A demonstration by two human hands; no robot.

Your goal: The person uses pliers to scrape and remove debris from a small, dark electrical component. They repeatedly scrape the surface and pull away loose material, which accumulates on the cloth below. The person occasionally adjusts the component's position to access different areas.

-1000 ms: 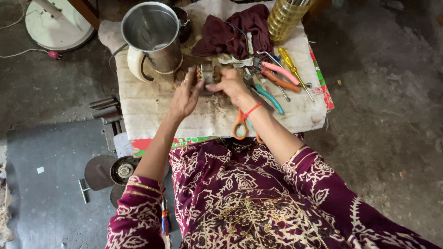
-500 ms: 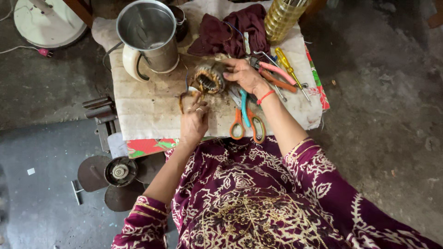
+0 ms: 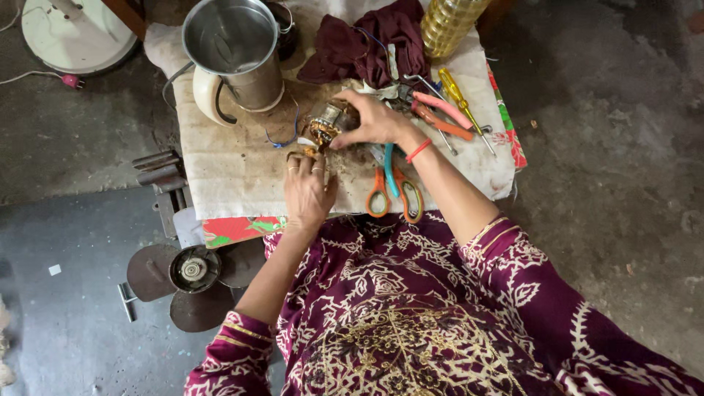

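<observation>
A small electric motor (image 3: 325, 123) with copper windings lies on the cloth-covered low table (image 3: 227, 165). My right hand (image 3: 372, 121) grips it from the right side. My left hand (image 3: 308, 187) rests on the cloth just below the motor, fingers curled, its fingertips close to the motor's lower end; whether they pinch anything I cannot tell.
A steel mixer jar (image 3: 233, 51) stands at the back left. A maroon cloth (image 3: 367, 44), a yellowish bottle (image 3: 447, 22), pliers (image 3: 440, 117), a screwdriver (image 3: 462, 99) and orange scissors (image 3: 396, 191) lie to the right. A fan blade (image 3: 192, 273) lies on the floor.
My left hand has let go of the motor and dropped down onto the cloth. My right hand keeps hold of the motor and has turned it on the table.
</observation>
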